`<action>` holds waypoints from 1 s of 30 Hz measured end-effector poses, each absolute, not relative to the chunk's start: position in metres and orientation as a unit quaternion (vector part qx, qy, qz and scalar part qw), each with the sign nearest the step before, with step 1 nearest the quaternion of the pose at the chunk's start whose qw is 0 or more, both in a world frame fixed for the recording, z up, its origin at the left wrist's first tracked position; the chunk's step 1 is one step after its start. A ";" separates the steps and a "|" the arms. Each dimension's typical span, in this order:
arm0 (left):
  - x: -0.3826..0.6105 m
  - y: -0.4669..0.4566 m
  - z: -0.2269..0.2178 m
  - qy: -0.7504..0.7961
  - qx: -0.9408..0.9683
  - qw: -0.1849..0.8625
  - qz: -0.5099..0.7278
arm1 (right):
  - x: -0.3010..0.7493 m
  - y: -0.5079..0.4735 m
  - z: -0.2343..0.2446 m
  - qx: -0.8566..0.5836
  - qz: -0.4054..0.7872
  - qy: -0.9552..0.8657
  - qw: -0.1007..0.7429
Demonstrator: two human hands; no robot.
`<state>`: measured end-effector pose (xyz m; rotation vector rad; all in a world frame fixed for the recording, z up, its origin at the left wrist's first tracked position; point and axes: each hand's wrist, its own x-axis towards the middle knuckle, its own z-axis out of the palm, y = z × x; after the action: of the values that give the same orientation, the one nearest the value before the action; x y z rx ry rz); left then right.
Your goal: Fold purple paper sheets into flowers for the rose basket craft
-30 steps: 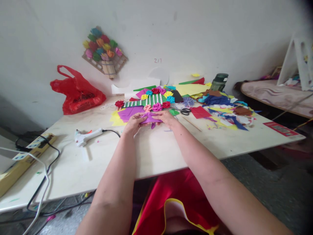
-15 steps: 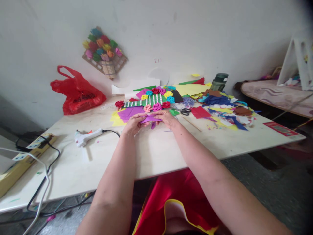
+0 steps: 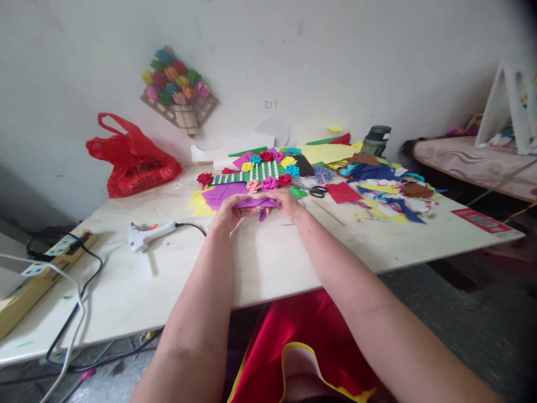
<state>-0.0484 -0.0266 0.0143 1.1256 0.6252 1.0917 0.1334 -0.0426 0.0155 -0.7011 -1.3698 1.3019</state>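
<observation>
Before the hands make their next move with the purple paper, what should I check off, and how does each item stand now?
1. Left hand grips purple paper: ok.
2. Right hand grips its other end: ok.
3. Paper lifted off table: cannot tell.
4. Glue gun lies apart from both hands: ok.
5. Scissors lie close by, probably reachable: ok.
6. Fold even: cannot tell.

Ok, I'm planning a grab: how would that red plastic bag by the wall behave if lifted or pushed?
The red plastic bag looks thin and crumpled, so probably floppy. It slumps over its contents, so pushed it would likely deform, not roll.
</observation>
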 end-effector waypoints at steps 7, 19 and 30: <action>-0.045 -0.026 0.013 0.307 0.542 0.614 0.486 | 0.133 -0.042 0.016 -0.352 0.523 -0.557 0.541; -0.045 -0.024 0.010 0.301 0.622 0.534 0.487 | 0.135 -0.042 0.015 -0.450 0.515 -0.574 0.450; -0.045 -0.025 0.011 0.314 0.626 0.526 0.482 | 0.136 -0.039 0.012 -0.456 0.479 -0.591 0.461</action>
<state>-0.0451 -0.0249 0.0112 1.4965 0.7510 1.1529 0.1357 -0.0390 0.0120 -1.1218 -1.4548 1.1785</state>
